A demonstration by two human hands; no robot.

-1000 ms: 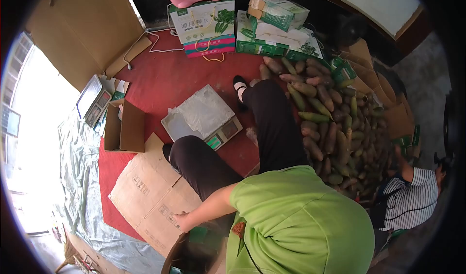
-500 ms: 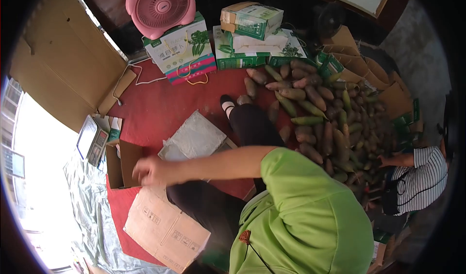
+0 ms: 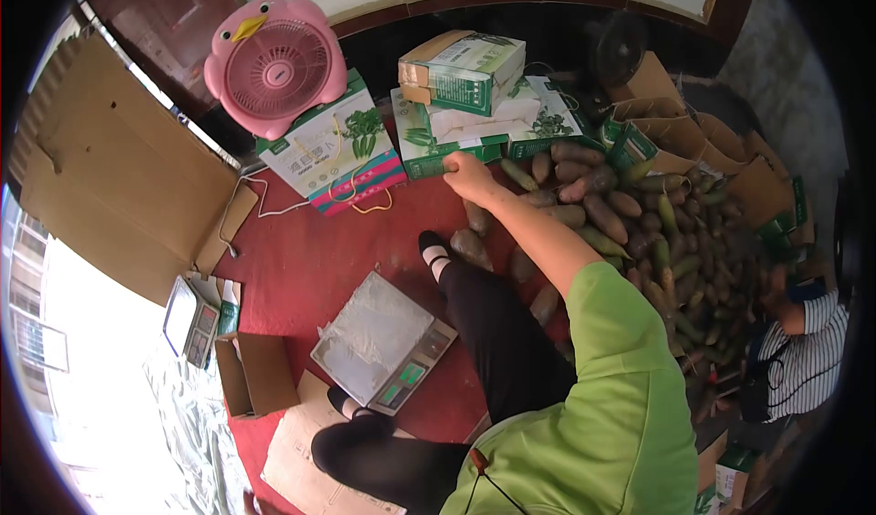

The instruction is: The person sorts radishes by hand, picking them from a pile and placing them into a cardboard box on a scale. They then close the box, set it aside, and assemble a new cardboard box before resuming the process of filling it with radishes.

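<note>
My right hand is stretched out with curled fingers, at the front edge of a green-and-white carton. Whether it grips the carton's edge or something small, I cannot make out. Below and right of the hand lie long radishes, part of a big heap. A digital scale with a plastic-covered plate and lit green displays stands on the floor before my legs. At the bottom left edge, a dark, cut-off shape may be the fingers of my left hand; its grip is hidden.
A pink fan stands by a printed gift box. An open cardboard box and a second scale are at left, with flattened cardboard on the red floor. A co-worker in a striped shirt is beside the heap at right.
My right hand has swung from near the open cardboard box at left over to the green-and-white cartons. The view has shifted, and the scale is no longer covered by my arm.
</note>
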